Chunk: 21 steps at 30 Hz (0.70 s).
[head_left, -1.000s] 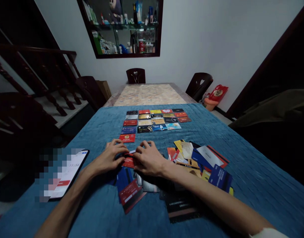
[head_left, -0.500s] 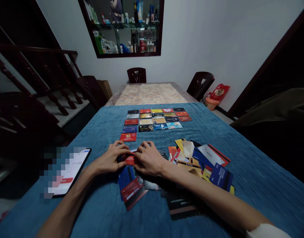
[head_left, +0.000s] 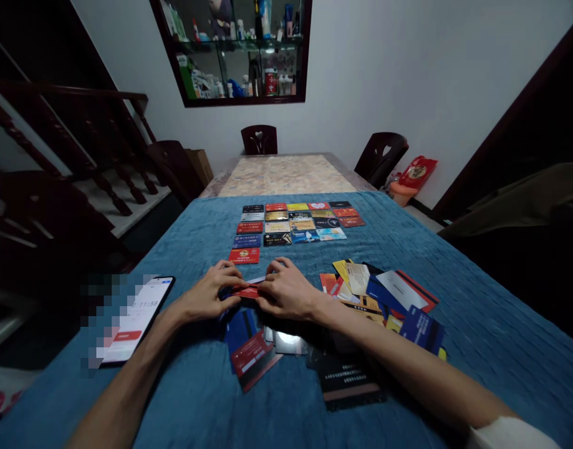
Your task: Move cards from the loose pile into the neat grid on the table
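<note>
My left hand (head_left: 210,291) and my right hand (head_left: 290,289) meet over the near middle of the blue cloth, fingers curled in. Between them they grip a red card (head_left: 247,291) by its left and right sides, tilted up. Under and below the hands lie loose cards: a blue card (head_left: 239,328), a dark red card (head_left: 255,360) and a silver card (head_left: 290,342). By my right forearm a heap of mixed cards (head_left: 358,279) spreads out, with a black card (head_left: 349,381) nearer me. Further off, several cards (head_left: 277,227) lie in neat rows, with a red card (head_left: 244,255) closest.
A phone (head_left: 143,312) lies on the left of the blue cloth (head_left: 187,399). Beyond the cloth is the patterned tabletop (head_left: 286,173). Dark wooden chairs (head_left: 259,140) stand around it, and a shelf cabinet (head_left: 239,103) is set in the wall.
The red card has tipped and shows a narrower face between my hands. My hands have shifted slightly; the rows of cards stay as they were.
</note>
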Each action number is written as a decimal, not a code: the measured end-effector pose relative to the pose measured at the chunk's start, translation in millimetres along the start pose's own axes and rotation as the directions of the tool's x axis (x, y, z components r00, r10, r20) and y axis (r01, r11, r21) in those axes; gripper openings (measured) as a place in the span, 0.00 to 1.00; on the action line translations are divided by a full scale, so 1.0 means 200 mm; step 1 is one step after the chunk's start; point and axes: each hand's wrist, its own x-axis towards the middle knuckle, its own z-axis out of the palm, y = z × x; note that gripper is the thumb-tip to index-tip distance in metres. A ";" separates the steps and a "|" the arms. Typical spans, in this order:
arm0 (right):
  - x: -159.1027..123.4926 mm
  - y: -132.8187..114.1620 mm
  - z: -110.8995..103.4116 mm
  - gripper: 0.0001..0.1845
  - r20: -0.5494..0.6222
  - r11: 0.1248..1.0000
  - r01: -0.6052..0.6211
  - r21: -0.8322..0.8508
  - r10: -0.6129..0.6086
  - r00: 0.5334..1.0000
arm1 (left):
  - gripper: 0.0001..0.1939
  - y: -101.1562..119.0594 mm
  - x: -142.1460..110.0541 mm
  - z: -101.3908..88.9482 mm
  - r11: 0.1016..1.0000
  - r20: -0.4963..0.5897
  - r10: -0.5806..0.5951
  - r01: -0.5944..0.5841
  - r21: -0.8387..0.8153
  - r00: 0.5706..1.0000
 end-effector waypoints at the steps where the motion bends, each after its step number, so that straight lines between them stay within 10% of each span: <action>1: 0.00 0.01 0.01 0.18 -0.013 1.000 0.006 -0.001 -0.006 1.000 | 0.10 0.00 0.00 0.00 1.000 -0.011 0.001 -0.001 0.006 1.000; 21: 0.00 0.13 0.04 0.10 -0.019 0.976 -0.185 0.113 0.188 0.982 | 0.16 -0.08 0.04 0.12 0.993 -0.211 -0.068 0.047 -0.105 0.975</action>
